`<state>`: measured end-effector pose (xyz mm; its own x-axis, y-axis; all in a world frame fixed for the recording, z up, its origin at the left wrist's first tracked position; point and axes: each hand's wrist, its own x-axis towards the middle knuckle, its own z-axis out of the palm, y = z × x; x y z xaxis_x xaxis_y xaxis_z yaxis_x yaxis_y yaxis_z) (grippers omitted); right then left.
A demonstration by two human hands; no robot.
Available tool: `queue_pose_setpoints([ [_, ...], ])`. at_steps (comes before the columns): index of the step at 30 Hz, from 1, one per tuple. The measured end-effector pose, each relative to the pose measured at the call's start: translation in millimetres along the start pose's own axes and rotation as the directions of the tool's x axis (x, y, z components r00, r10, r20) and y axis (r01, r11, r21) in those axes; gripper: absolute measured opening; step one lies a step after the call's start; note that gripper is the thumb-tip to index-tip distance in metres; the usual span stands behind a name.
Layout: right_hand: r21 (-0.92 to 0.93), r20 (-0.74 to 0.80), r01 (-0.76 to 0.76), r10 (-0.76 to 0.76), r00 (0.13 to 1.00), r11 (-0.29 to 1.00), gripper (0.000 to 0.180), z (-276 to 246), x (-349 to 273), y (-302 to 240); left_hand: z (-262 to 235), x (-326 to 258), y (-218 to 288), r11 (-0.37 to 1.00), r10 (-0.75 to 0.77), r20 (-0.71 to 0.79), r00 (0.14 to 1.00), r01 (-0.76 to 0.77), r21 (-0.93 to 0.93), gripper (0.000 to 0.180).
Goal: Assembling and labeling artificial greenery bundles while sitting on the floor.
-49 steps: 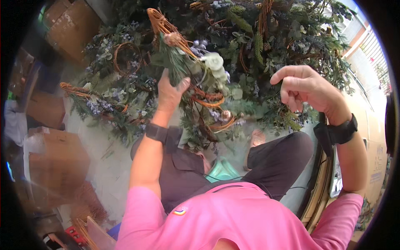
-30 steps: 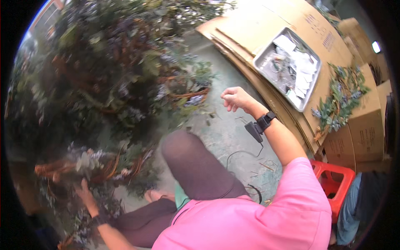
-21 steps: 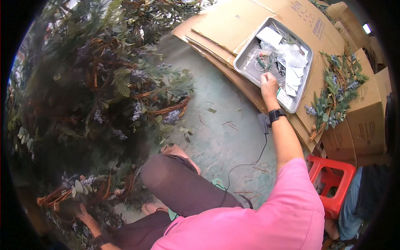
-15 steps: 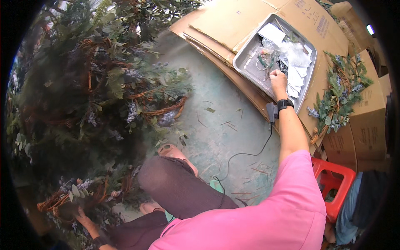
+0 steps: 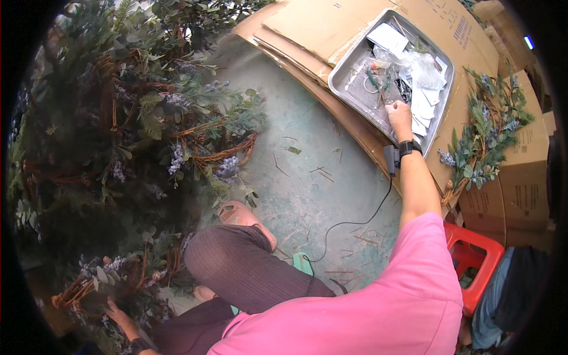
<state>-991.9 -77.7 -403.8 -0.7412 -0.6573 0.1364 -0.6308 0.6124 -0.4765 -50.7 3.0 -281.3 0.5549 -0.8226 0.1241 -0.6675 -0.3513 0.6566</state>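
At the near left, my left hand (image 5: 120, 318) grips the edge of a twig wreath (image 5: 77, 291) with blue berries, pine cones and green leaves; foliage hides part of the fingers. My right arm reaches far to the right, into a grey metal tray (image 5: 353, 97). There my right hand (image 5: 400, 120) is closed, fingertips pinched together low over the tray's near side. Whatever is between those fingertips is too small to make out. Beside it in the tray lie green-handled pliers (image 5: 373, 79), white cards (image 5: 423, 105) and clear plastic bags (image 5: 425, 72).
The tray rests on stacked flat cardboard (image 5: 307, 32). A leafy berry garland (image 5: 488, 133) lies right of it, near cardboard boxes (image 5: 523, 195). A red plastic stool (image 5: 476, 260) stands at my right. Many wreaths (image 5: 148, 118) pile up on the left. Twig scraps litter the floor (image 5: 307, 195).
The view has shifted a little. My right hand stays pinched in the tray, slightly farther from the pliers. My left hand remains on the wreath.
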Motion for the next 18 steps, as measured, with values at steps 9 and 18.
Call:
queue_pose_setpoints([
  [9, -0.351, 0.053, -0.093, 0.119, 0.991, 0.932, 0.025, -2.1, -19.1, -33.3, -9.0, 10.4, -43.2, 0.994, 0.009, -0.019, 1.000, -0.011, -0.112, 0.060],
  [18, 0.347, 0.073, -0.283, 0.275, 0.959, 0.894, 0.009, -23.9, -2.1, 27.3, -0.6, 8.9, -18.1, 0.995, -0.079, 0.028, 0.996, 0.081, -0.066, 0.058],
])
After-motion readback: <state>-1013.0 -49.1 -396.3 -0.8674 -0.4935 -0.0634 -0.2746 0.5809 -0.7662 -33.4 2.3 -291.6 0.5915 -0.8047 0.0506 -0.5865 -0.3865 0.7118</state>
